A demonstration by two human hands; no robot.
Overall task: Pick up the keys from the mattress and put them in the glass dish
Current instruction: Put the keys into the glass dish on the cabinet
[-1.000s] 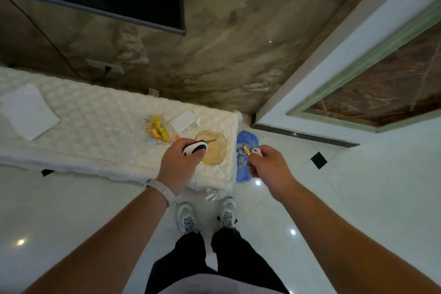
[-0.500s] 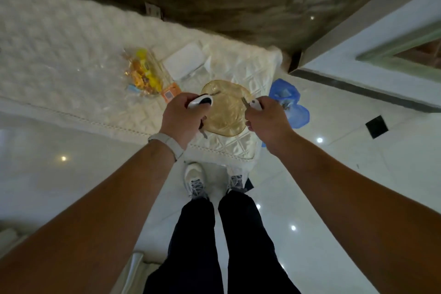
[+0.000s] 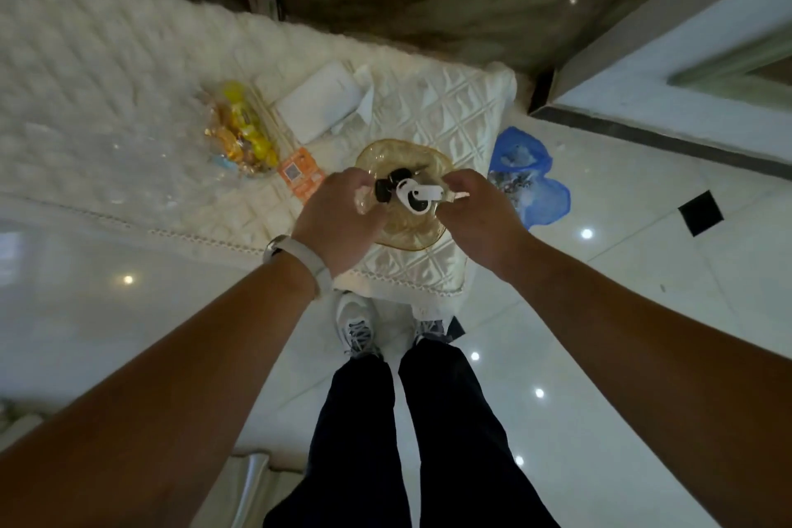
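Your left hand (image 3: 343, 219) and right hand (image 3: 478, 212) hover over the near half of the glass dish (image 3: 422, 238). The keys (image 3: 407, 193) lie between them, over the dish centre. Your right fingers are closed on the white fob. Your left fingers are curled beside the black fob; actual grip cannot be confirmed. The dish rests on the mattress (image 3: 107, 99).

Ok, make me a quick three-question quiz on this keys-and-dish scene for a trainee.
1. True or false: the glass dish sits on the floor.
2. Which lies nearer the dish: A) orange card B) bag of sweets?
3. Fill in: the white key fob and black keys are over the ____.

Key: 1 false, it sits on the mattress. 2 A. 3 dish, between the left hand and the right hand.
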